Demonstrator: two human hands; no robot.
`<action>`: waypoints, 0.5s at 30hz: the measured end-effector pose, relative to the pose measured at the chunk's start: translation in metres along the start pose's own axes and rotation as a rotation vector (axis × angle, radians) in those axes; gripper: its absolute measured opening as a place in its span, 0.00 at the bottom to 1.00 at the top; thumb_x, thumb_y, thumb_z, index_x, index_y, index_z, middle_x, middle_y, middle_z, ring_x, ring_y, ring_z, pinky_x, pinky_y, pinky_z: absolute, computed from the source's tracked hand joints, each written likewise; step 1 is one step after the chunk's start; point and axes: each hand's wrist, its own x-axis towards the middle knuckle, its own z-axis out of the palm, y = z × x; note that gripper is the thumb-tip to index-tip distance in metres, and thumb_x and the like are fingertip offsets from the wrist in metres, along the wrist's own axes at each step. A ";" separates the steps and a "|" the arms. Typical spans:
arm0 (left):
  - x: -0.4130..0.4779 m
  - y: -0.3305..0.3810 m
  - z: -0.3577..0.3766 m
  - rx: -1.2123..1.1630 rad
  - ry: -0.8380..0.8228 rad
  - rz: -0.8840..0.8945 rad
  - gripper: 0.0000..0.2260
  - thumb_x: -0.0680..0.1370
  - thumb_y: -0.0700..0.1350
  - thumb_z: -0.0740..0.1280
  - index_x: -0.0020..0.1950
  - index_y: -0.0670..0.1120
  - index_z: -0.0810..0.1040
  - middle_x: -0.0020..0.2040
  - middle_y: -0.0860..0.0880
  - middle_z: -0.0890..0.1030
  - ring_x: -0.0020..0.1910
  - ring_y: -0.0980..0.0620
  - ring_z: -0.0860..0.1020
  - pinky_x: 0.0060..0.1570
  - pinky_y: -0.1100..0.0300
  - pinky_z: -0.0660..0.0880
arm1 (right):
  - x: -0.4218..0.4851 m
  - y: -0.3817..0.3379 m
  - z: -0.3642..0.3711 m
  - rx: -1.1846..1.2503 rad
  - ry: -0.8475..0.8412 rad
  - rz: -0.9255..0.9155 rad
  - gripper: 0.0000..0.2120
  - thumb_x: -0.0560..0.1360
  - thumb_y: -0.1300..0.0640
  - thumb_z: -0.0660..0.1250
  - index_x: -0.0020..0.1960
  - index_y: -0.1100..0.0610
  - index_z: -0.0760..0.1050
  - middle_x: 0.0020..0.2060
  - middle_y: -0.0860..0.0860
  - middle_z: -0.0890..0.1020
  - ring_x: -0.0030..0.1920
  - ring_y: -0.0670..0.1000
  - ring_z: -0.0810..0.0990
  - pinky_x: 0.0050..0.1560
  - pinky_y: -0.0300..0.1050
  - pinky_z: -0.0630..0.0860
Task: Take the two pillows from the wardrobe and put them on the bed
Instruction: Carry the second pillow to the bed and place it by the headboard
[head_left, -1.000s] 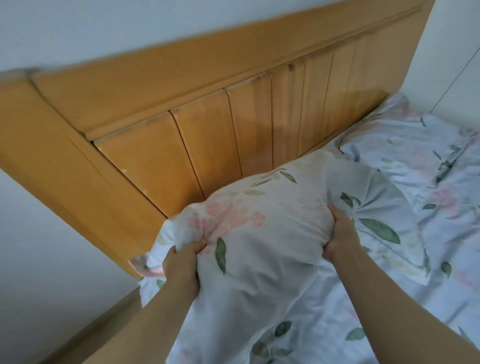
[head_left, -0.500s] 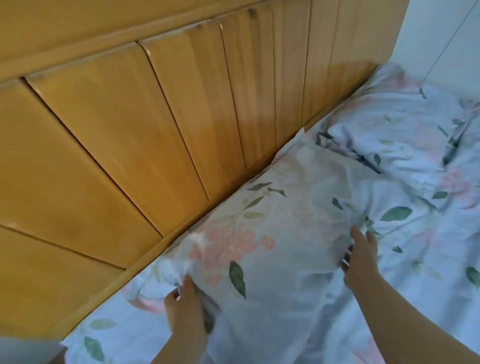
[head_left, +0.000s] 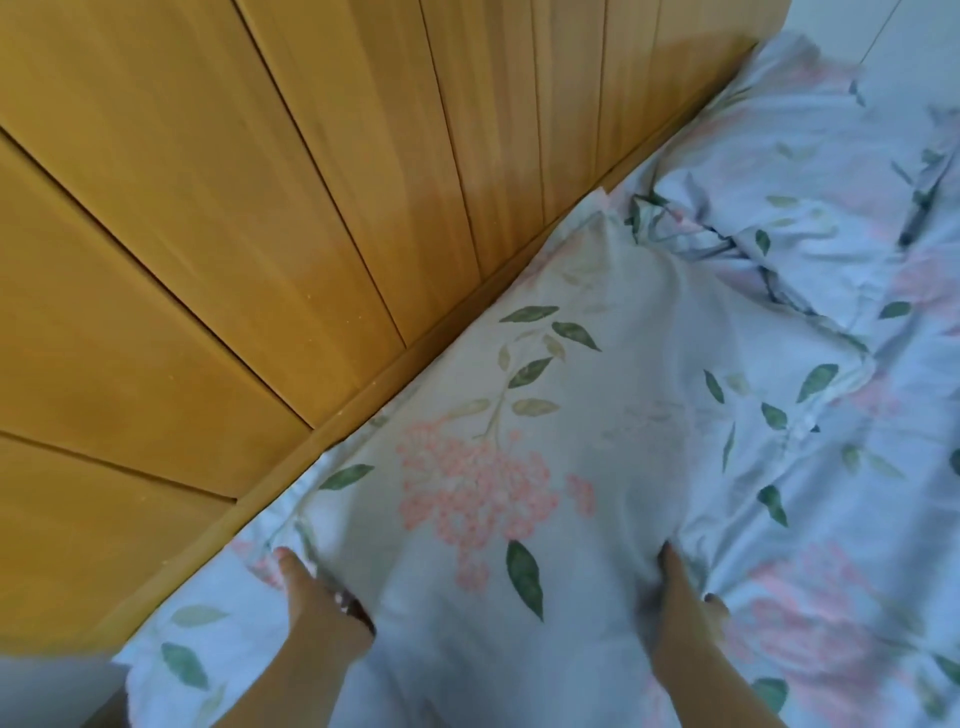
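Observation:
A pillow (head_left: 519, 441) in a white case with pink flowers and green leaves lies flat on the bed (head_left: 857, 519), its long side against the wooden headboard (head_left: 260, 234). My left hand (head_left: 317, 597) grips the pillow's near left edge, fingers tucked into the fabric. My right hand (head_left: 680, 608) holds its near right edge, fingers pressed into the case. A second pillow (head_left: 779, 218) in the same print lies further right along the headboard.
The bed sheet carries the same floral pattern as the pillows. A pale wall (head_left: 893, 31) shows at the top right. The bed's left edge (head_left: 135, 670) is at the bottom left, with grey floor or wall beyond.
The pillow has gone down from mid-air onto the bed against the headboard. Both hands came lower and nearer, now at its near edge. My view has tilted down and closer.

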 end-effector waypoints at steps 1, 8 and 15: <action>-0.004 0.003 -0.002 -0.001 -0.032 -0.014 0.18 0.73 0.66 0.61 0.43 0.52 0.76 0.25 0.53 0.76 0.26 0.56 0.73 0.30 0.64 0.72 | -0.003 0.008 -0.003 0.051 -0.047 0.030 0.41 0.63 0.40 0.74 0.65 0.65 0.68 0.61 0.63 0.75 0.56 0.62 0.77 0.57 0.57 0.74; -0.011 0.035 -0.040 0.330 0.024 0.379 0.15 0.77 0.48 0.67 0.33 0.47 0.67 0.28 0.48 0.63 0.22 0.54 0.63 0.22 0.63 0.60 | -0.046 0.019 -0.021 -0.003 -0.111 0.004 0.12 0.70 0.59 0.72 0.42 0.67 0.73 0.41 0.60 0.77 0.42 0.58 0.74 0.50 0.55 0.72; 0.000 0.037 -0.076 0.261 0.001 0.353 0.13 0.77 0.49 0.66 0.58 0.48 0.68 0.54 0.42 0.74 0.47 0.44 0.74 0.46 0.48 0.74 | -0.069 0.075 -0.053 -0.213 -0.279 0.030 0.32 0.55 0.50 0.79 0.48 0.71 0.76 0.36 0.60 0.77 0.37 0.58 0.74 0.41 0.51 0.73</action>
